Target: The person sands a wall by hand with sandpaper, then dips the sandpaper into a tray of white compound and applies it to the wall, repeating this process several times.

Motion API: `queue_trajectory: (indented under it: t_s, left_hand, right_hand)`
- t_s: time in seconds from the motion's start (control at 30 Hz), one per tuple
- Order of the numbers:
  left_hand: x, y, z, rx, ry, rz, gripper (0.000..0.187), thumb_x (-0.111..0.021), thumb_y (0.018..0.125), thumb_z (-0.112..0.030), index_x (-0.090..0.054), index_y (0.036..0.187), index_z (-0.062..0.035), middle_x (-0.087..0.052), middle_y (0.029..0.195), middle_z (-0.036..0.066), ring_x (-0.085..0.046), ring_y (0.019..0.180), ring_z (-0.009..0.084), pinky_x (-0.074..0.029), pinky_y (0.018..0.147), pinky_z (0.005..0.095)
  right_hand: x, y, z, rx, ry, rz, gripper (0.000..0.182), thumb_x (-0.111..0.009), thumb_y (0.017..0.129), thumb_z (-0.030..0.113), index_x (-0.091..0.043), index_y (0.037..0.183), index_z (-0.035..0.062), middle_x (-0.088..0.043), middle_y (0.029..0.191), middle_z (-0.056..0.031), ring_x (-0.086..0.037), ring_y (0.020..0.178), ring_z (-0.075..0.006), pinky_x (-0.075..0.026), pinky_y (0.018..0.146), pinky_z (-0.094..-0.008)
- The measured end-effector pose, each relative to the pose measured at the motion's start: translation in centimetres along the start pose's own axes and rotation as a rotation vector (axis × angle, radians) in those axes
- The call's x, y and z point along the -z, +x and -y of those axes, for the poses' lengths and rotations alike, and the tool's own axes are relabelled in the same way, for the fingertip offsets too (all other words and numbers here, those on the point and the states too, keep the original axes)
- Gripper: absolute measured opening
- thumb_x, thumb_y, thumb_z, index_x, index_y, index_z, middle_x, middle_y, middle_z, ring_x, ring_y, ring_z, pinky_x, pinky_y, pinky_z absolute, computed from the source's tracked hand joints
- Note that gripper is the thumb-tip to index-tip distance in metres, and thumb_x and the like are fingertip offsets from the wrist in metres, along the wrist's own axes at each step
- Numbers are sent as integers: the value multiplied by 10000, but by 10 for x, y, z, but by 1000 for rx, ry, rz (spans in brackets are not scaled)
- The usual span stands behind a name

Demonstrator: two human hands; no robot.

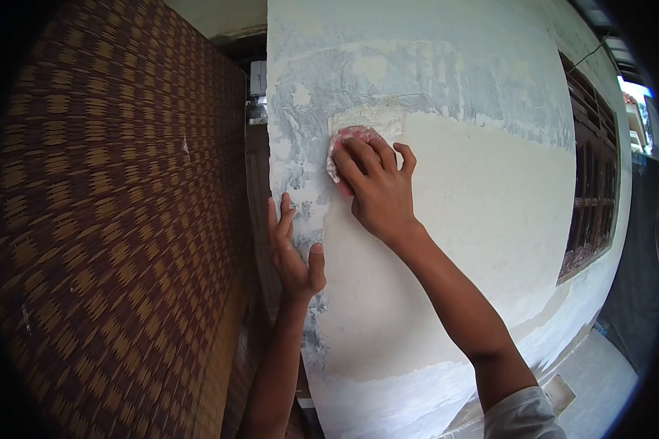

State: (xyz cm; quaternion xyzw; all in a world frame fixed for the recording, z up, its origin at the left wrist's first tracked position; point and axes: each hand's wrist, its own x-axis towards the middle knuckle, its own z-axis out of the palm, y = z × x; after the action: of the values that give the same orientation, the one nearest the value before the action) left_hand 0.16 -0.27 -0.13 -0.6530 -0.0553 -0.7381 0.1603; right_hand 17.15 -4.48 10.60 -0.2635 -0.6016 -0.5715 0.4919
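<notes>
My right hand [379, 175] grips a pinkish-red pad [359, 133], smeared with white paste, and presses it to the wall [454, 219]. It could be a sponge or a plastic scraper; its kind is not clear. Around the pad lies a patch of thick cream-white filler [377, 117]. Lower and to the left, my left hand [293, 256] rests by the wall's vertical edge with fingers stretched and thumb apart, holding nothing. Blue-grey, rough areas of wall show above and beside the smooth cream-coloured section.
A woven brown-and-tan panel [124, 205] stands close on the left, leaving a narrow dark gap beside the wall edge. To the right is a window with a wooden frame and bars [592, 168]. Grey floor [600, 373] shows at the lower right.
</notes>
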Motion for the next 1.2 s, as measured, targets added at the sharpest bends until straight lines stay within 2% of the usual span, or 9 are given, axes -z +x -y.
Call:
queue_trajectory:
  t_s: [0.1, 0.17, 0.27, 0.37, 0.57, 0.77, 1.03, 1.1, 1.2]
  left_hand:
    - [1, 1, 1, 4, -1, 10, 672, -539, 1047, -360, -340, 1478, 114, -222, 1601, 421, -392, 1474, 533, -371, 1188, 586]
    - [0, 0, -1, 37, -4, 7, 711, -498, 1058, -446, -337, 1459, 119, -242, 1594, 438, -354, 1497, 526, -308, 1224, 578]
    - [0, -1, -1, 38, 4, 16, 719, -499, 1057, -450, -333, 1460, 122, -242, 1593, 443, -350, 1500, 523, -299, 1227, 583]
    - [-1, -1, 2, -1, -12, 8, 695, -533, 1054, -400, -341, 1479, 114, -220, 1601, 422, -384, 1481, 531, -372, 1185, 584]
    - [0, -1, 3, 7, -17, 1, 697, -536, 1051, -394, -339, 1474, 124, -216, 1597, 432, -392, 1474, 531, -372, 1187, 583]
    - [2, 0, 2, 2, 28, 30, 687, -535, 1049, -390, -351, 1466, 125, -216, 1596, 433, -403, 1466, 533, -371, 1190, 585]
    - [0, 0, -1, 15, 7, 17, 685, -525, 1050, -397, -346, 1459, 122, -229, 1596, 435, -394, 1475, 526, -366, 1195, 573]
    - [1, -1, -2, 34, 6, 12, 700, -519, 1053, -429, -343, 1453, 119, -247, 1593, 438, -390, 1483, 511, -349, 1207, 560]
    - [0, -2, -2, 37, -3, 8, 708, -522, 1048, -433, -344, 1452, 121, -249, 1591, 440, -394, 1481, 510, -351, 1206, 557]
  right_hand:
    - [-14, -5, -5, -7, 2, 20, 471, -674, 808, 44, -654, 1265, 156, -604, 1311, -29, -546, 1222, -245, -329, 1061, -530]
    - [-10, -39, 7, -15, 34, 97, 481, -683, 797, 57, -657, 1268, 152, -604, 1319, -29, -544, 1232, -248, -344, 1048, -528]
    - [12, -85, 25, 5, 85, 151, 483, -711, 789, 88, -666, 1263, 168, -605, 1344, -22, -538, 1251, -233, -335, 1046, -521]
    - [24, -65, 9, -34, 21, 122, 482, -725, 791, 92, -667, 1262, 177, -607, 1348, -21, -538, 1249, -230, -311, 1059, -515]
    - [4, -15, -39, -190, -111, 107, 521, -681, 785, 12, -649, 1286, 150, -594, 1348, -53, -525, 1270, -273, -319, 1030, -517]
    - [29, -79, 34, -131, 106, 175, 492, -692, 779, 31, -662, 1259, 137, -600, 1330, -45, -532, 1230, -262, -314, 1025, -499]
    - [42, 7, -8, -284, 197, 87, 507, -613, 761, -96, -662, 1212, 130, -673, 1225, -25, -592, 1111, -252, -322, 1019, -492]
    - [39, 14, -17, -298, 174, -15, 540, -611, 745, -115, -660, 1224, 128, -684, 1203, -28, -594, 1099, -256, -334, 1011, -480]
    - [18, 2, -24, -278, 109, 24, 549, -621, 734, -99, -660, 1233, 128, -671, 1226, -31, -584, 1129, -261, -340, 1014, -480]
